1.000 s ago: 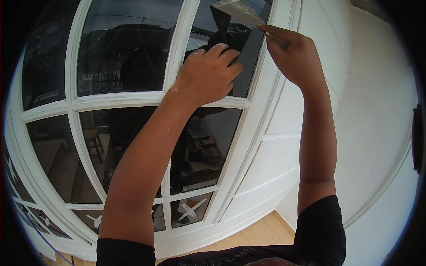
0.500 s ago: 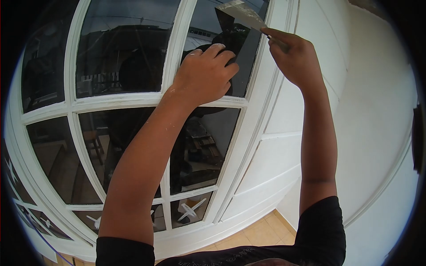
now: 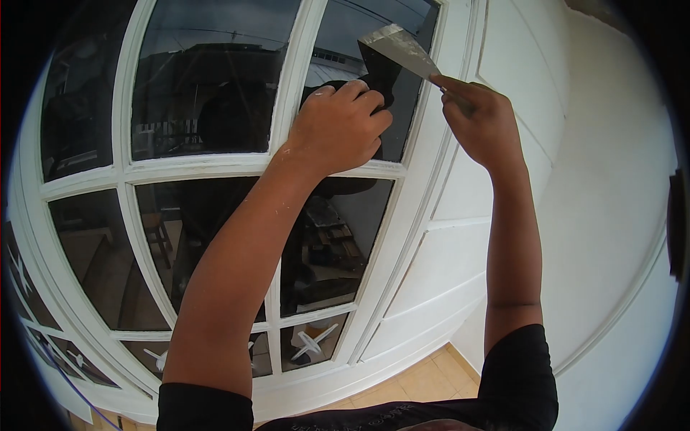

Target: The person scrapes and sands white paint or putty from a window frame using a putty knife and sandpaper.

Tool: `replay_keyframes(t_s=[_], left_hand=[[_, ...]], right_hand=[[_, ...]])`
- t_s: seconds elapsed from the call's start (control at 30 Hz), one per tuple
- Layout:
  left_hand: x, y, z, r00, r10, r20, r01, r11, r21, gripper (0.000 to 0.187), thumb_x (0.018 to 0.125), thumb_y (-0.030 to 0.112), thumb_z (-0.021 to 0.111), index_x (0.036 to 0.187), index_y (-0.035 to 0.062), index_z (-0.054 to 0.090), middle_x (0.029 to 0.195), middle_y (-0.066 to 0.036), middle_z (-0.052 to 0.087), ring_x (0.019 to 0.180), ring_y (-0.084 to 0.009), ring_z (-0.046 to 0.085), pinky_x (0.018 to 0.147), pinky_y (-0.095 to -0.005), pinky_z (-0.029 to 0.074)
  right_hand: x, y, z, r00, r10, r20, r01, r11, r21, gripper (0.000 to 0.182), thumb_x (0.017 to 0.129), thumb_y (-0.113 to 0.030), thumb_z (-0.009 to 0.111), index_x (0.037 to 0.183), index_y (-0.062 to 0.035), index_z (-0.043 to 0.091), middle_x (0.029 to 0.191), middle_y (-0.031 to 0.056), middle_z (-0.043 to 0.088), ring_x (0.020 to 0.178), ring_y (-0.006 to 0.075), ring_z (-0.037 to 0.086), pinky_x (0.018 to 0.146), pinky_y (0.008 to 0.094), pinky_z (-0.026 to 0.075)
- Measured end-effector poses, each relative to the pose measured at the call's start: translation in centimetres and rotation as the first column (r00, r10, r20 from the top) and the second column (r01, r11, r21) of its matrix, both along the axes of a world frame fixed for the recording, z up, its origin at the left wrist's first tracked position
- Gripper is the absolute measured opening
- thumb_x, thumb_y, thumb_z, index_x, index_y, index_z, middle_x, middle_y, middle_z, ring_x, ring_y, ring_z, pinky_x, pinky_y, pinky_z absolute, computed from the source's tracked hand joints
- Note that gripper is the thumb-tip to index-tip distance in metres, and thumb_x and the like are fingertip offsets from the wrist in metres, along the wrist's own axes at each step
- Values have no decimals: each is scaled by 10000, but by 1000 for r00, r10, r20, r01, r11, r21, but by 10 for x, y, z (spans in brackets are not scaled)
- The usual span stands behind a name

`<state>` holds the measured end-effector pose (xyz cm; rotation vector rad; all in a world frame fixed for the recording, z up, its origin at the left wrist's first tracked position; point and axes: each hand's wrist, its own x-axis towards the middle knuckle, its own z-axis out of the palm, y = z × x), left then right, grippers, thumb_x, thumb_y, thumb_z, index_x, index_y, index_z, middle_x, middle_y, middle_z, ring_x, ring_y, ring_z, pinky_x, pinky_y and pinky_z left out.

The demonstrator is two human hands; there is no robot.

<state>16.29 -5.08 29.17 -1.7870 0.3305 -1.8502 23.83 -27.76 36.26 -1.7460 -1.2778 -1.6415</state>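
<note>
My right hand is closed around the handle of a putty knife. Its wide, smeared metal blade points up and left, over the upper right glass pane, where a dark reflection of it shows. To the left, my left hand is raised in front of the same pane, just above a white crossbar. Its fingers are curled, with whitish smears on the fingertips. The palm is turned away, so I cannot tell what it holds.
White window bars divide several dark reflecting panes. White star-like marks show in the lowest panes. White panelling and a plain wall stand to the right. Yellowish floor tiles lie below, and a purple cord hangs at lower left.
The putty knife and my right hand have come down and slightly right in view. My left hand appears a little lower and further right, its fingers still curled.
</note>
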Motion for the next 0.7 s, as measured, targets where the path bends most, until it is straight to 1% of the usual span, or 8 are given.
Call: replay_keyframes(t_s=[0.07, 0.2, 0.37, 0.43, 0.5, 0.6, 0.63, 0.7], left_hand=[[3, -2, -2, 1000, -17, -12, 17, 1000, 5, 217, 749, 215, 799, 962, 185, 773, 1088, 20, 725, 1102, -191, 678, 814, -370, 601], [1, 1, -1, 999, -34, 15, 33, 998, 44, 171, 738, 224, 796, 898, 173, 759, 976, 15, 712, 969, -184, 685, 740, -344, 593], [1, -1, 0, 997, -80, 6, 80, 995, 55, 156, 714, 212, 778, 851, 154, 729, 856, 10, 682, 846, -178, 663, 653, -344, 557], [1, -1, -1, 998, -59, -25, 60, 997, 42, 149, 713, 212, 775, 840, 155, 723, 813, 8, 671, 797, -177, 653, 639, -337, 544], [-1, -2, 1, 998, -33, -46, 34, 999, 3, 121, 713, 201, 765, 797, 152, 693, 700, 10, 627, 671, -171, 607, 585, -320, 494], [0, -3, 2, 999, 2, -37, -2, 1000, -5, 117, 713, 192, 761, 769, 149, 668, 683, 17, 612, 649, -166, 584, 565, -318, 472], [2, -1, 2, 999, 28, -39, -29, 1000, -12, 143, 736, 227, 778, 762, 150, 661, 694, 12, 613, 662, -165, 588, 557, -331, 473], [1, -4, 3, 997, 62, -35, -62, 998, -21, 173, 766, 273, 782, 763, 150, 661, 709, 7, 620, 677, -166, 593, 556, -334, 477]], right_hand=[[-7, 8, 6, 995, 92, 23, -93, 996, 15, 329, 905, -221, 651, 1205, -230, 786, 915, 157, 760, 738, 283, 725, 736, 384, 589], [-16, 15, 15, 1000, 13, -24, -13, 1000, 11, 338, 897, -218, 654, 1208, -233, 784, 897, 151, 752, 723, 304, 708, 720, 398, 581], [12, -53, -66, 983, 12, -183, -10, 1000, 15, 381, 880, -46, 671, 1221, -180, 777, 782, 87, 664, 609, 198, 575, 632, 331, 502], [23, -98, -110, 956, 169, -241, -111, 966, 235, 389, 917, 16, 630, 1285, -61, 726, 818, 65, 648, 694, 117, 543, 662, 282, 460], [61, -159, -178, 934, 228, -276, -76, 880, 468, 384, 970, -5, 589, 1344, -7, 678, 901, 19, 656, 756, 89, 524, 679, 264, 456], [75, -236, -319, 661, 455, -596, 166, 686, 708, 425, 997, -116, 592, 1403, 6, 625, 854, -13, 607, 570, 13, 356, 508, 184, 289], [63, -248, -367, 533, 484, -694, 332, 635, 697, 428, 995, -119, 590, 1400, 16, 625, 836, -15, 585, 614, 35, 394, 545, 203, 330], [64, -280, -502, 459, 471, -754, 457, 603, 654, 438, 970, -78, 586, 1386, 55, 619, 807, -7, 547, 729, 88, 486, 646, 255, 401]])
